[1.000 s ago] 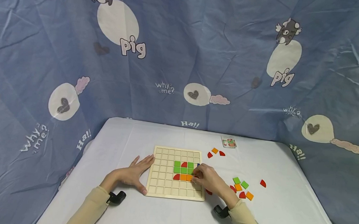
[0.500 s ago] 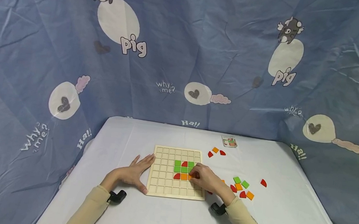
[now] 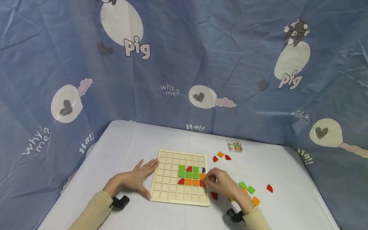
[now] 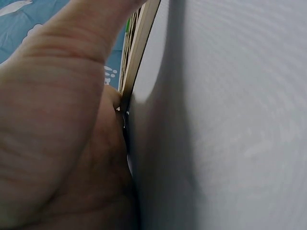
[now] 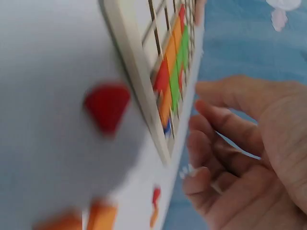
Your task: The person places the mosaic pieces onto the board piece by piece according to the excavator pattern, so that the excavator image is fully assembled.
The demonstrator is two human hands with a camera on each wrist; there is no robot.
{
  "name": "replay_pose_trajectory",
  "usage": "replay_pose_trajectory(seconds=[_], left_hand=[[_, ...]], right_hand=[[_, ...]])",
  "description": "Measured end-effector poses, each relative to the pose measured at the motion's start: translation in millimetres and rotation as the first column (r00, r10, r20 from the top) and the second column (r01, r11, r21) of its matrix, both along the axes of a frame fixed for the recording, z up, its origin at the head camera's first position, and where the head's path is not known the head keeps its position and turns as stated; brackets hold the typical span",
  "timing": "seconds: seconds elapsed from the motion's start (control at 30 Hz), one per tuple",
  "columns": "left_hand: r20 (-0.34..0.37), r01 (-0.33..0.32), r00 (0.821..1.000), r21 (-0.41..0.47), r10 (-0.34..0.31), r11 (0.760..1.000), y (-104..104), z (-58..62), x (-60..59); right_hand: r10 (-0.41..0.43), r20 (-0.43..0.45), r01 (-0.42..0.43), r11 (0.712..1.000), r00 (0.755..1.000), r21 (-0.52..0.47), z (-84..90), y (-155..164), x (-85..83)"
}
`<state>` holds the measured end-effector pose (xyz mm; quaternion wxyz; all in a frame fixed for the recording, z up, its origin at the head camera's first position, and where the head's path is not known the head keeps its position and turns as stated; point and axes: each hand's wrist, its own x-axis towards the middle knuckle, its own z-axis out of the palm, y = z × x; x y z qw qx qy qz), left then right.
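Note:
A light wooden grid board (image 3: 163, 197) lies flat on the table. Its cells hold green tiles (image 3: 188, 174), orange tiles (image 3: 188, 182) and red quarter-round tiles (image 3: 181, 181), plus a small blue piece (image 3: 203, 170). One red quarter-round tile (image 3: 202, 183) sits at the right end of the lowest filled row. My left hand (image 3: 139, 179) is spread along the board's left edge, thumb at the near corner. Just over the right edge is my right hand (image 3: 222, 184), fingers loosely bent; the right wrist view shows a gap between thumb and index finger, with nothing held.
Right of the board lie loose green tiles (image 3: 251, 189), orange tiles (image 3: 256, 201) and red quarter-round tiles (image 3: 270, 188). Another red tile (image 3: 214, 196) is close beside the board. Farther back are an orange tile (image 3: 220, 154), two red ones and a picture card (image 3: 235, 146).
My right hand first shifted slightly left over the tiles, then drew back right, uncovering the orange, red and blue pieces at the row ends. My left hand stayed put.

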<state>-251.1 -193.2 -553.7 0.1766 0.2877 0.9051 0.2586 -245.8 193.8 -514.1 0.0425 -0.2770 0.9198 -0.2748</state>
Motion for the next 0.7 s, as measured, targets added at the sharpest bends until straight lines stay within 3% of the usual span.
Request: replay_pose_trajectory(seconds=[0.17, 0.33, 0.7], left_hand=[[0.006, -0.003, 1.000, 0.007, 0.003, 1.000, 1, 2.5, 1.9], [-0.001, 0.001, 1.000, 0.011, -0.001, 1.000, -1, 3.8, 2.7], [0.003, 0.005, 1.000, 0.012, -0.005, 1.000, 1, 5.9, 3.5]], right_hand=[[-0.044, 0.049, 0.041, 0.997, 0.998, 0.058, 5.5, 26, 13.5], [-0.016, 0.102, 0.006, 0.995, 0.995, 0.096, -1.3, 34, 23.9], [-0.035, 0.108, 0.023, 0.994, 0.994, 0.108, -11.3, 37, 21.3]])
